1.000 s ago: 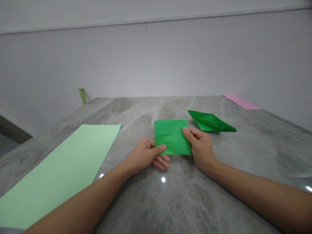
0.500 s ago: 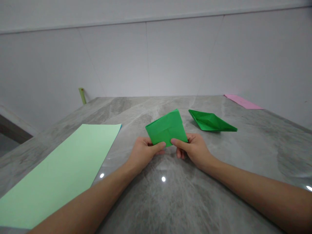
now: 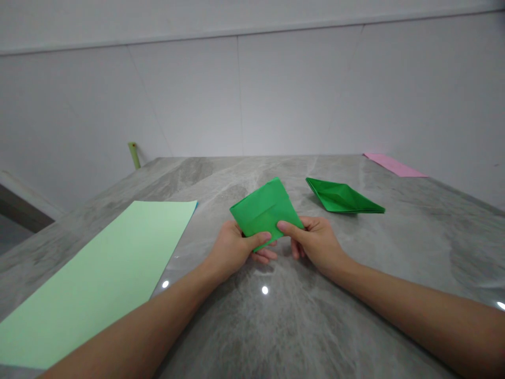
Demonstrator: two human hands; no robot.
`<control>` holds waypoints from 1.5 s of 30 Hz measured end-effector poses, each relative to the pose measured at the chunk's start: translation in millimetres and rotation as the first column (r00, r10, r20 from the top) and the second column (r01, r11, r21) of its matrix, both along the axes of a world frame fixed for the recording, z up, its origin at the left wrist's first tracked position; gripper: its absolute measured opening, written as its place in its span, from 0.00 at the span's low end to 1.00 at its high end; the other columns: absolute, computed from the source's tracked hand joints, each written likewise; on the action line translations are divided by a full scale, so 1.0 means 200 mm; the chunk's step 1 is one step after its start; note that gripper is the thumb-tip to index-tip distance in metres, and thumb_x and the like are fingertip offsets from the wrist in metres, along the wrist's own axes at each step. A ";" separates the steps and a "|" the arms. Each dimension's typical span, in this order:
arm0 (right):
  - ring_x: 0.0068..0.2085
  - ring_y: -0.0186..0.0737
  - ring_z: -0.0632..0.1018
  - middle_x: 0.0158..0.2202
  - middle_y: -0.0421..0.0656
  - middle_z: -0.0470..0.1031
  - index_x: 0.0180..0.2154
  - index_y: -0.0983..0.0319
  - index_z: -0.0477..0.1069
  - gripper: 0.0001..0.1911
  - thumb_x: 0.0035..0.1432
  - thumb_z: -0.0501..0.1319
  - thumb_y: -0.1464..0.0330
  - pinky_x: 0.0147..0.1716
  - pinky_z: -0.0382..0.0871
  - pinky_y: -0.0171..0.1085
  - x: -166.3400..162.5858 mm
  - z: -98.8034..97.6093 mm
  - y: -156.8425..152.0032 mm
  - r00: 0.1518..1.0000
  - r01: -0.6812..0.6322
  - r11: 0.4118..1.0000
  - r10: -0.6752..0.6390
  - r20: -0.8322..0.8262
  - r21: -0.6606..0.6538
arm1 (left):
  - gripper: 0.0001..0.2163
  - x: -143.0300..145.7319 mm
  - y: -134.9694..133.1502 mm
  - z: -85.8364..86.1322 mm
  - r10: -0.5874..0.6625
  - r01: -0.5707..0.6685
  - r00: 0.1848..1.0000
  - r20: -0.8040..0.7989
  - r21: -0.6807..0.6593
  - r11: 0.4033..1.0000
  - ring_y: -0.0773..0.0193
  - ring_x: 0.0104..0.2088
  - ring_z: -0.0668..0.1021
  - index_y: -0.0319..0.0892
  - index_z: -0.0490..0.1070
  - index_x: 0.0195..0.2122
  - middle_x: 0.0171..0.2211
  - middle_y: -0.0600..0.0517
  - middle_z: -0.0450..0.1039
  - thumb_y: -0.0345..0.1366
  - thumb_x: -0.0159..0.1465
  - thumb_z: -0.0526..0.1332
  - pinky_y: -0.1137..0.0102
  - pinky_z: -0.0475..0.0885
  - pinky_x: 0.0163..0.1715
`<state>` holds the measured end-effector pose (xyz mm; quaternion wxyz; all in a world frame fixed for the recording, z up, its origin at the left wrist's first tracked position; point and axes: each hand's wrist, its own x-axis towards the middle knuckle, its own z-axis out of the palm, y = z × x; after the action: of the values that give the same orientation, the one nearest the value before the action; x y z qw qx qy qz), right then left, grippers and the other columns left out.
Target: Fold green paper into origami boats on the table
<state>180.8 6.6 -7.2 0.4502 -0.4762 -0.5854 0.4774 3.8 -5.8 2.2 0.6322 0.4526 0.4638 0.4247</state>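
A folded green paper (image 3: 266, 210), roughly square and creased across its front, is held up tilted above the table. My left hand (image 3: 234, 247) pinches its lower left edge, thumb in front and fingers behind. At the lower right edge, my right hand (image 3: 315, 239) grips the same paper with the thumb pressed on its face. Just beyond my right hand lies a folded green paper boat (image 3: 343, 198) with pointed ends, resting on the table. The back of the held paper is hidden from me.
Large light green sheets (image 3: 106, 273) lie at the left on the grey marbled table (image 3: 268, 331), with a blue edge showing beneath. Pink paper (image 3: 394, 165) rests at the far right by the white wall (image 3: 197, 100). A light green object (image 3: 134, 155) stands at the back left.
The held paper has tilted further, its top corner shifting left and its lower corner dropping. My left fingers have spread slightly below it. The boat and sheets stay put.
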 end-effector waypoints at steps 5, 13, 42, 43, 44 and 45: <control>0.10 0.27 0.59 0.08 0.36 0.64 0.20 0.62 0.70 0.24 0.55 0.62 0.50 0.12 0.47 0.30 0.01 0.00 0.00 0.988 0.151 0.986 -0.149 -0.027 0.075 | 0.14 0.00 0.00 0.00 -0.107 0.103 0.992 -0.067 -0.053 0.993 0.64 0.14 0.76 0.34 0.73 0.28 0.21 0.48 0.77 0.43 0.56 0.68 0.73 0.71 0.13; 0.10 0.27 0.59 0.10 0.38 0.69 0.22 0.62 0.69 0.21 0.51 0.67 0.52 0.11 0.45 0.29 0.01 -0.04 0.03 0.984 0.106 0.994 -0.104 -0.146 0.006 | 0.13 0.00 0.01 0.00 -0.074 0.074 0.997 0.000 -0.049 0.996 0.65 0.20 0.79 0.35 0.73 0.26 0.25 0.46 0.79 0.40 0.52 0.71 0.73 0.75 0.20; 0.10 0.24 0.47 0.05 0.34 0.52 0.10 0.59 0.55 0.33 0.52 0.63 0.46 0.14 0.36 0.35 0.00 0.01 0.01 0.988 -0.103 0.992 0.093 -0.125 -0.078 | 0.15 -0.01 -0.01 0.01 -0.124 0.124 0.992 -0.018 -0.043 0.991 0.61 0.25 0.81 0.34 0.78 0.26 0.27 0.42 0.80 0.43 0.49 0.73 0.71 0.76 0.26; 0.10 0.24 0.47 0.04 0.33 0.51 0.10 0.59 0.54 0.33 0.51 0.63 0.45 0.14 0.35 0.36 0.00 0.01 0.01 0.990 -0.086 0.993 0.076 -0.123 -0.086 | 0.16 -0.01 -0.01 0.01 -0.116 0.115 0.993 -0.009 -0.035 0.993 0.61 0.25 0.81 0.33 0.78 0.27 0.27 0.42 0.80 0.44 0.49 0.73 0.70 0.77 0.27; 0.10 0.24 0.47 0.04 0.33 0.51 0.10 0.58 0.54 0.33 0.50 0.63 0.45 0.14 0.35 0.36 0.00 0.01 0.00 0.991 -0.078 0.993 0.067 -0.115 -0.090 | 0.17 -0.01 -0.01 0.00 -0.100 0.100 0.995 0.002 -0.021 0.995 0.60 0.26 0.81 0.34 0.78 0.29 0.27 0.43 0.80 0.44 0.49 0.73 0.68 0.77 0.29; 0.11 0.25 0.47 0.04 0.34 0.50 0.09 0.58 0.54 0.34 0.50 0.63 0.45 0.14 0.36 0.36 0.00 0.02 0.00 0.993 -0.077 0.993 0.068 -0.100 -0.091 | 0.17 -0.01 -0.01 -0.01 -0.074 0.074 0.997 0.010 0.001 0.997 0.59 0.26 0.81 0.34 0.78 0.31 0.28 0.44 0.80 0.45 0.49 0.73 0.67 0.78 0.30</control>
<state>180.5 7.0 -4.1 0.4370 -0.4518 -0.5567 0.5431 2.7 -7.3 0.3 0.6498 0.4673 0.4434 0.4035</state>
